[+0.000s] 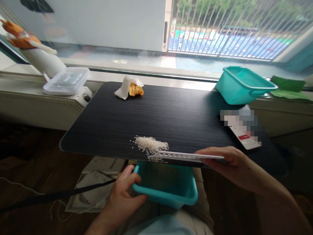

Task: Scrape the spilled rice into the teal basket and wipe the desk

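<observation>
A small heap of white rice grains (151,144) lies near the front edge of the black table (171,114). My right hand (223,161) is closed on a flat white slotted scraper (181,155), whose far end lies among the grains at the edge. Below the table edge, my left hand (124,192) grips the left rim of a teal plastic tub (168,187), held under the rice. A few grains sit right at the lip above the tub.
A second teal tub (241,85) stands at the table's back right. A white and orange crumpled wrapper (129,87) lies at the back. A white remote-like object (242,129) rests at the right. A clear plastic lidded box (66,81) sits on the sill at left.
</observation>
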A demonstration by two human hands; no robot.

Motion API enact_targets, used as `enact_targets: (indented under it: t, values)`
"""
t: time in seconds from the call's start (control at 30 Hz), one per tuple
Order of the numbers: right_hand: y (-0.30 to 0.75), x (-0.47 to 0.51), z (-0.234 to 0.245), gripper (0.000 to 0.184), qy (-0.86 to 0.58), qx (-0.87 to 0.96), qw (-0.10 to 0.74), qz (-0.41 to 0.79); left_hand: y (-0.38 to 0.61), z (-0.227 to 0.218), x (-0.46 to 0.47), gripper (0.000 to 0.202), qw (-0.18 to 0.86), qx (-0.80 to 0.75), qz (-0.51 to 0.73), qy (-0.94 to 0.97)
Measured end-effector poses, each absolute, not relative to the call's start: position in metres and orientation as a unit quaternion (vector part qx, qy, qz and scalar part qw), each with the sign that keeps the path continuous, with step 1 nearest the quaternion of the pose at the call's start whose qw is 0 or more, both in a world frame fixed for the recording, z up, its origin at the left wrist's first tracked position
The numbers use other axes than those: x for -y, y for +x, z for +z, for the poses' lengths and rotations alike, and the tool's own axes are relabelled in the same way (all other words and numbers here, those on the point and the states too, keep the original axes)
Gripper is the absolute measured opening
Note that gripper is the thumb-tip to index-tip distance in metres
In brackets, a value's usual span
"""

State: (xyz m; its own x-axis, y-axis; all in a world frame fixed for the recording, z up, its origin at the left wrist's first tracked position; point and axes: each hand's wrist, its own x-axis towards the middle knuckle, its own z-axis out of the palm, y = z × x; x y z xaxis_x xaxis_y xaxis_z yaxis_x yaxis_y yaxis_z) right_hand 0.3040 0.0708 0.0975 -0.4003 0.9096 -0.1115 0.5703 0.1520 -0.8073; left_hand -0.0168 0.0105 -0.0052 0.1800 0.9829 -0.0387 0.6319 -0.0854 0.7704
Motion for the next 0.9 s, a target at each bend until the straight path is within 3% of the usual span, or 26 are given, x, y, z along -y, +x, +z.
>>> enact_targets:
  t: [0.9]
  values:
    - [0.281, -0.077, 0.097, 0.024, -0.462, 0.767, 0.191, 0.402, -0.036, -0.005, -0.01, 0.013, 0.302, -0.593, 0.292, 0.687]
